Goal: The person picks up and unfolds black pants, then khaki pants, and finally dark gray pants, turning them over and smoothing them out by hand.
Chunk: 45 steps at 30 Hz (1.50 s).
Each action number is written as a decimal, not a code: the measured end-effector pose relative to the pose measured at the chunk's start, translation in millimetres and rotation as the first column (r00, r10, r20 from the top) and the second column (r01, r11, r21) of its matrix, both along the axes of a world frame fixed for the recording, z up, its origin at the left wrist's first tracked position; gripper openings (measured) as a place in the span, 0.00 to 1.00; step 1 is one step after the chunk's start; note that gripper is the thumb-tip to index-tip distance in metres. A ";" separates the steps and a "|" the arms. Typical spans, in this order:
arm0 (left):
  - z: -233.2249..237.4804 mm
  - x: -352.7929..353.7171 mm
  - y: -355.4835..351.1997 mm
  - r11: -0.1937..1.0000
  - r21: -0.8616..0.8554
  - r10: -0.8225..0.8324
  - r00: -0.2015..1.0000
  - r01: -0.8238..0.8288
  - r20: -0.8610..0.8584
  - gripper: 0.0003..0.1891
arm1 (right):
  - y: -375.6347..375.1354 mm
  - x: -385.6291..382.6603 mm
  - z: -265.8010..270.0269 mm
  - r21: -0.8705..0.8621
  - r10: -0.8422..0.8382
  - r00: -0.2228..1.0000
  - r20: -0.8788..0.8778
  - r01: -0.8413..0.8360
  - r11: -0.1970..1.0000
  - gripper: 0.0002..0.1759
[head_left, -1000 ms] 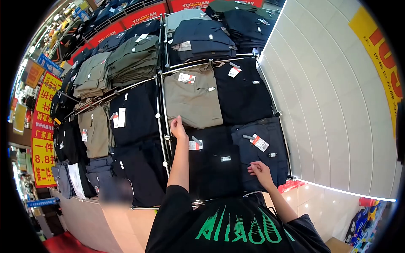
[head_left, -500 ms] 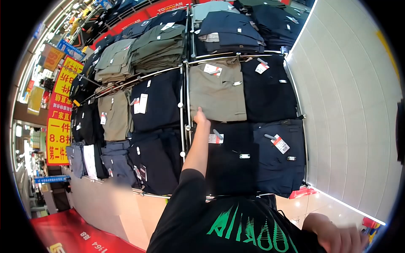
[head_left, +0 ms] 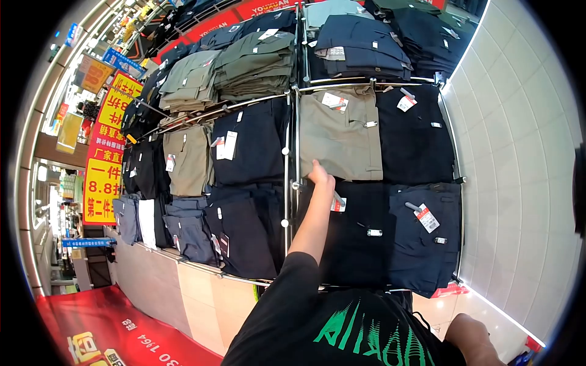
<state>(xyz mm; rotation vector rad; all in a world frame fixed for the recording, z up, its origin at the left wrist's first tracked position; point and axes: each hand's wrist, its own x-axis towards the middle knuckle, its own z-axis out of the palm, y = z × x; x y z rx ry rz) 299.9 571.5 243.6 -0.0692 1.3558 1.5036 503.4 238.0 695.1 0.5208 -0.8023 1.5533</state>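
Note:
My left hand (head_left: 320,175) reaches up to a wire display rack of folded trousers. Its fingers curl on the lower left edge of a khaki folded pair (head_left: 339,140) with a white price tag. Just below the hand lies a black pair (head_left: 360,244), and to its right a navy pair (head_left: 427,244) with a red and white tag. Only my right forearm (head_left: 467,335) shows, low at the bottom right edge; the hand itself is out of sight. My black shirt with green lettering fills the bottom centre.
A chrome upright (head_left: 285,183) divides the rack's bays; more dark and olive trousers are stacked left and above. A white tiled wall (head_left: 519,152) stands on the right. Yellow and red price signs (head_left: 104,183) hang at the left, with a red floor mat (head_left: 122,329) below.
My right hand left the navy trousers and dropped to my side, out of sight. My left hand stayed at the khaki pair's lower edge while my head turned left.

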 end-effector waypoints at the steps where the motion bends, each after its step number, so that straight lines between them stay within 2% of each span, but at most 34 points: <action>1: -3.8 -3.6 -1.0 0.996 -0.062 0.065 0.997 -0.063 0.034 0.24 | -0.3 0.3 -0.3 -0.012 0.004 1.000 0.006 -0.003 1.000 0.11; 2: -7.5 -7.7 -2.6 0.984 -0.126 0.132 0.989 -0.123 0.064 0.24 | -0.4 1.3 -0.6 -0.024 0.010 1.000 0.007 -0.010 1.000 0.11; 3: 1.8 -10.0 -6.3 0.986 -0.095 0.147 0.982 -0.137 0.118 0.24 | 0.5 1.9 -1.7 -0.038 0.016 1.000 0.012 -0.016 0.999 0.11; 6: 1.3 -15.7 -7.8 0.996 -0.006 0.094 0.988 -0.094 0.120 0.23 | 1.6 3.4 -2.5 -0.064 0.036 0.999 0.013 -0.035 0.997 0.12; 7: 3.9 -15.8 -10.3 0.999 0.014 0.038 0.997 -0.039 0.072 0.21 | 3.3 3.4 -3.4 -0.073 0.040 0.999 0.015 -0.039 0.997 0.12; 10: 6.2 -16.8 -6.2 0.990 -0.106 -0.124 0.939 0.095 -0.321 0.19 | 4.0 7.2 -3.8 -0.091 0.049 0.999 0.017 -0.047 0.995 0.13; 13: 18.8 -13.6 -4.5 0.977 -0.009 -0.193 0.865 0.213 -0.464 0.18 | 3.0 8.2 -4.0 -0.104 0.067 0.997 0.030 -0.063 0.993 0.14; 14: 13.4 -8.5 -0.8 0.961 0.214 -0.090 0.927 0.177 -0.363 0.17 | 2.9 9.1 -4.3 -0.107 0.070 0.997 0.032 -0.066 0.992 0.14; 16: 9.6 -4.9 8.3 0.923 0.356 -0.084 0.978 0.148 -0.189 0.19 | 3.0 11.0 -3.1 -0.111 0.079 0.996 0.034 -0.074 0.991 0.15; 17: 7.4 -5.0 10.4 0.923 0.337 -0.143 0.979 0.184 -0.142 0.21 | 3.5 12.2 -3.0 -0.119 0.081 0.996 0.036 -0.077 0.990 0.15; 20: 5.6 -2.4 16.4 0.957 0.248 -0.179 0.978 0.148 0.109 0.24 | 3.1 16.0 -2.5 -0.107 0.099 0.994 0.034 -0.095 0.990 0.16; 23: 12.5 2.6 15.3 0.917 0.058 -0.395 0.918 0.395 -0.014 0.26 | 28.4 13.8 -13.5 0.117 0.020 0.998 -0.052 -0.014 0.993 0.15; 25: -2.2 -0.1 22.8 0.902 -0.009 -0.428 0.893 0.431 -0.137 0.26 | 48.9 -0.8 -26.4 0.124 -0.192 0.978 -0.085 0.202 0.972 0.18; 26: -11.0 -0.5 26.8 0.894 -0.043 -0.446 0.874 0.447 -0.194 0.26 | 40.5 19.2 -37.7 -0.019 -0.064 0.997 0.046 0.065 0.998 0.25; 27: -3.5 1.8 27.1 0.902 -0.022 -0.423 0.873 0.431 -0.243 0.24 | 0.9 15.1 -51.1 -0.329 -0.370 0.925 0.084 0.377 0.866 0.23; 29: 9.0 6.3 30.6 0.912 0.151 -0.372 0.924 0.382 -0.089 0.20 | -0.2 21.0 -76.3 -0.569 -0.297 0.953 0.065 0.279 0.773 0.36; 30: 12.6 8.2 34.8 0.910 0.229 -0.353 0.936 0.346 -0.011 0.19 | 15.5 16.6 -78.4 -0.655 -0.289 0.956 0.050 0.250 0.713 0.39; 31: 17.0 6.7 44.9 0.916 0.216 -0.370 0.920 0.339 0.127 0.16 | 33.5 2.4 -65.7 -0.845 -0.405 0.914 -0.023 0.199 0.497 0.39; 32: 20.0 5.9 53.8 0.918 0.192 -0.389 0.881 0.346 0.268 0.14 | 48.8 -4.2 -61.5 -0.895 -0.430 0.896 -0.107 0.102 0.434 0.40; 33: 54.9 12.1 51.0 0.919 0.168 -0.389 0.887 0.356 0.247 0.11 | 56.0 -5.9 -66.6 -0.885 -0.396 0.912 -0.106 0.094 0.456 0.40; 34: 70.5 14.0 54.6 0.895 0.247 -0.427 0.874 0.371 0.233 0.10 | 61.2 -6.5 -67.6 -0.897 -0.380 0.914 -0.142 0.043 0.440 0.40; 35: 64.1 9.7 68.6 0.883 0.286 -0.459 0.810 0.372 0.365 0.10 | 64.3 -6.1 -69.8 -0.897 -0.337 0.936 -0.103 0.059 0.438 0.40; 37: 80.2 10.7 79.2 0.878 0.279 -0.466 0.829 0.389 0.309 0.14 | 65.8 -6.4 -76.2 -0.870 -0.282 0.960 -0.003 0.137 0.475 0.41; 38: 79.3 12.9 83.6 0.913 0.278 -0.386 0.849 0.297 0.360 0.15 | 66.9 -6.7 -76.2 -0.857 -0.258 0.966 0.017 0.147 0.495 0.41; 40: 73.8 25.1 70.4 0.891 0.367 -0.367 0.900 0.267 0.236 0.18 | 65.6 -7.0 -76.2 -0.854 -0.248 0.969 0.007 0.135 0.503 0.41; 41: 60.7 25.4 69.2 0.883 0.307 -0.435 0.865 0.355 0.251 0.22 | 65.2 -7.2 -77.8 -0.846 -0.242 0.970 0.015 0.141 0.513 0.41; 42: 66.7 34.6 55.8 0.871 0.211 -0.476 0.870 0.444 0.131 0.30 | 65.2 -7.4 -79.4 -0.839 -0.237 0.971 0.021 0.146 0.525 0.41; 44: 46.2 39.8 46.4 0.814 0.072 -0.579 0.814 0.576 0.040 0.38 | 63.3 -7.1 -80.4 -0.838 -0.233 0.972 0.036 0.157 0.523 0.40; 45: 36.7 40.9 43.3 0.783 0.061 -0.621 0.780 0.618 0.074 0.43 | 61.9 -6.0 -79.9 -0.838 -0.232 0.971 0.054 0.171 0.518 0.40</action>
